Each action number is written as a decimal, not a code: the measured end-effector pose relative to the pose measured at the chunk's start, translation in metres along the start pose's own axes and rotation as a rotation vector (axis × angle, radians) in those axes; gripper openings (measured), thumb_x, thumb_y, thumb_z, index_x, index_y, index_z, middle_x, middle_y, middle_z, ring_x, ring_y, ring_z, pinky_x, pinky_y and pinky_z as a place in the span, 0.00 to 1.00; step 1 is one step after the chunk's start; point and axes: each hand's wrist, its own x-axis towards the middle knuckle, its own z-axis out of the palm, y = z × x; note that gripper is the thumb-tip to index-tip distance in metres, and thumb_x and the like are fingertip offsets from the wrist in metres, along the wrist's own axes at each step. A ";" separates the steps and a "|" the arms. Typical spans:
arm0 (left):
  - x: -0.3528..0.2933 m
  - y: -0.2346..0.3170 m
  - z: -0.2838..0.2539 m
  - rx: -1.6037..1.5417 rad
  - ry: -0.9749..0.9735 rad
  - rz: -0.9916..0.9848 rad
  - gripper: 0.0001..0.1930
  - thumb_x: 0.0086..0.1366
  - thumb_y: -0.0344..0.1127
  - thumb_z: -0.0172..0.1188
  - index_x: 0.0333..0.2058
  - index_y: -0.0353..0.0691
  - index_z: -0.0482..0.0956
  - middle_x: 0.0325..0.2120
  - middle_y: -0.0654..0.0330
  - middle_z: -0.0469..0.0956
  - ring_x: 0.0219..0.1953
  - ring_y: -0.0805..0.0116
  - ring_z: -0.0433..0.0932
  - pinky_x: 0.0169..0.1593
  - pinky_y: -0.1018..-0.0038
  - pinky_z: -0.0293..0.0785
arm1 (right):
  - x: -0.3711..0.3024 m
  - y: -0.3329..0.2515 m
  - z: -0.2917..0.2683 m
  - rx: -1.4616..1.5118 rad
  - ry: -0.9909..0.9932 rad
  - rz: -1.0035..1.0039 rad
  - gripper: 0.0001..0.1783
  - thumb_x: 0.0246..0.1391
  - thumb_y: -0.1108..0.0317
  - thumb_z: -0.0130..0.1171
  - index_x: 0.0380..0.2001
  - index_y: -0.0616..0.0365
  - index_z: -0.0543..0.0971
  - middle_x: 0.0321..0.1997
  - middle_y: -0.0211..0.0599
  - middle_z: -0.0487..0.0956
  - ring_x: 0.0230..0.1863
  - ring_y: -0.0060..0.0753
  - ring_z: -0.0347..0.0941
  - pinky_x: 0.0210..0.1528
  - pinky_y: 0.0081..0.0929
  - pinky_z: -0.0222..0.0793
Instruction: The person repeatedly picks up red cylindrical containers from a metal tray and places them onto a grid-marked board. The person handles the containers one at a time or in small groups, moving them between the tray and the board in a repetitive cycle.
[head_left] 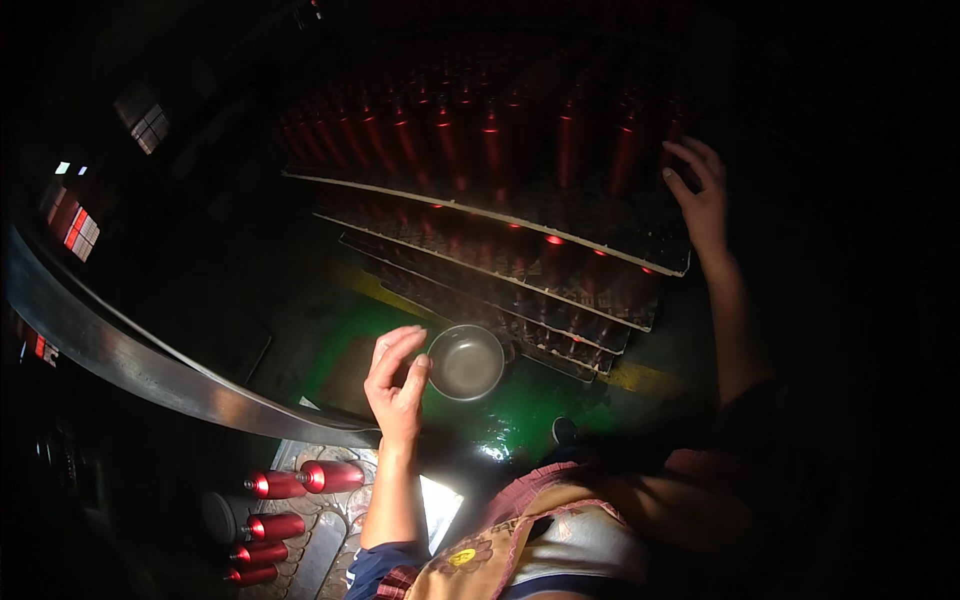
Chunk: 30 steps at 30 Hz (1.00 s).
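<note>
My right hand [700, 185] reaches out to the rightmost red metal bottle [677, 126] on the top board [480, 209]. Its fingers curve beside that bottle with the thumb apart; shadow hides whether they touch it. Lower down, my left hand [397, 382] is raised with bent fingers and a gap to the thumb, nothing visible between them. Close by its fingertips is a round grey dish-like thing [467, 363]; I cannot tell whether they meet. Rows of upright red bottles [492, 150] with narrow necks fill the top board.
Below the top board are more stacked boards [560, 290] of red bottles. A curved metal rim [150, 365] sweeps across the left. Several red bottles [275, 526] lie on a patterned surface [348, 487] at lower left, beside a grey round lid-like thing [220, 518]. The floor [510, 420] is green.
</note>
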 end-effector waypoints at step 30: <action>0.093 -0.209 0.039 -0.942 0.378 -0.743 0.24 0.65 0.50 0.61 0.56 0.46 0.74 0.52 0.55 0.76 0.52 0.56 0.76 0.49 0.56 0.82 | -0.053 0.036 0.115 1.586 -0.344 1.138 0.27 0.65 0.52 0.52 0.64 0.48 0.69 0.58 0.31 0.76 0.59 0.33 0.71 0.65 0.39 0.64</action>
